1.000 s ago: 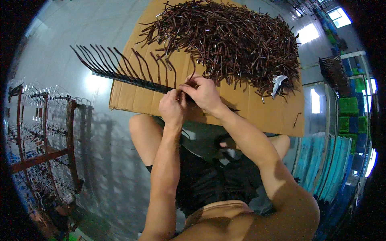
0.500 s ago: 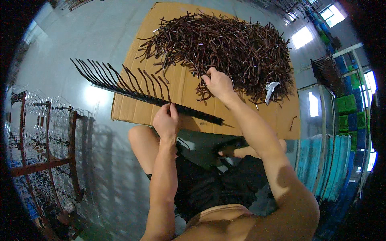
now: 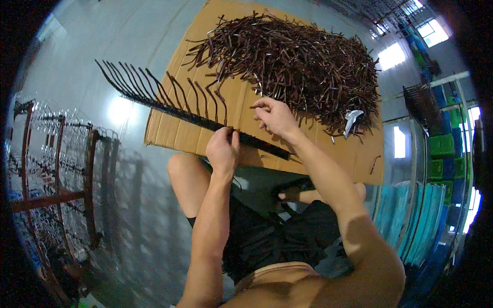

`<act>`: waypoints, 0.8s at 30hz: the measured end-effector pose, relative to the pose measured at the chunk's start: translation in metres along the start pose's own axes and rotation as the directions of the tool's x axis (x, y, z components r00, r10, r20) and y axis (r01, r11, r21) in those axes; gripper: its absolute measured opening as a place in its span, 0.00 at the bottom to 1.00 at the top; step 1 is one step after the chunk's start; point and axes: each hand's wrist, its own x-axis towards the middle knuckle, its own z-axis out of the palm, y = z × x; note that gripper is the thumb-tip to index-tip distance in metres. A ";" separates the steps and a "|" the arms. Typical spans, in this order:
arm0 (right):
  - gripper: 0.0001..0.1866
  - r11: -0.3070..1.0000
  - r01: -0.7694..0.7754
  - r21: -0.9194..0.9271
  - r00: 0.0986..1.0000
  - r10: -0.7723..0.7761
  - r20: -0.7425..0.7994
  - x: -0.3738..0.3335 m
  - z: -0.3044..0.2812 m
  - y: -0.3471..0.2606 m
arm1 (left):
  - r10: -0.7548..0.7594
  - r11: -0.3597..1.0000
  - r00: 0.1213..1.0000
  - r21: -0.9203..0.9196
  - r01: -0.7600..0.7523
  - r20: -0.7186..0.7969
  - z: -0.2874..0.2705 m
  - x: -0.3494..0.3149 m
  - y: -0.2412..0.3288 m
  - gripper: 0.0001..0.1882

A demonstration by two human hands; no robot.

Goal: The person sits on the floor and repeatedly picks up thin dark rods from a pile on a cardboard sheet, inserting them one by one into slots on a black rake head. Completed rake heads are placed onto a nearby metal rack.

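A long black bar (image 3: pixel 179 114) lies slantwise over the near edge of a cardboard sheet. Thin bent brown rods (image 3: pixel 179 95) stand up from its left stretch like comb teeth. My left hand (image 3: pixel 222 153) is closed on the bar, thumb and fingertips pinched beside the rightmost standing rod. Farther right, my right hand (image 3: pixel 278 119) hovers over the cardboard, fingers closed round a short brown rod (image 3: pixel 253 107) whose end pokes out to the left. Behind it spreads a large heap of similar loose rods (image 3: pixel 303 61).
The cardboard sheet (image 3: pixel 354 159) carries the heap, a crumpled white scrap (image 3: pixel 352 122) and one stray rod (image 3: pixel 375 163). A brown rack with wire hangers (image 3: pixel 56 197) stands left. Teal stacked sheets (image 3: pixel 405 215) and green crates (image 3: pixel 441 146) line the right side.
My right hand has drawn back from the edge of the heap, now with a rod between its fingers. My left hand has shifted slightly right along with the bar in view.
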 end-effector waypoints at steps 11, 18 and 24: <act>0.17 0.932 0.339 -0.126 0.900 -0.360 -0.245 -0.028 0.044 0.000 | 0.138 0.984 0.990 0.112 -0.136 -0.011 0.002 0.003 0.001 0.08; 0.12 0.930 0.368 -0.027 0.914 -0.367 -0.174 -0.023 0.047 0.017 | 0.125 0.990 0.992 0.060 -0.125 0.000 0.005 0.003 0.003 0.09; 0.13 0.848 0.412 -0.332 0.906 -0.419 0.052 -0.026 0.039 0.000 | 0.113 0.989 0.993 0.088 -0.115 0.023 -0.003 0.001 0.002 0.08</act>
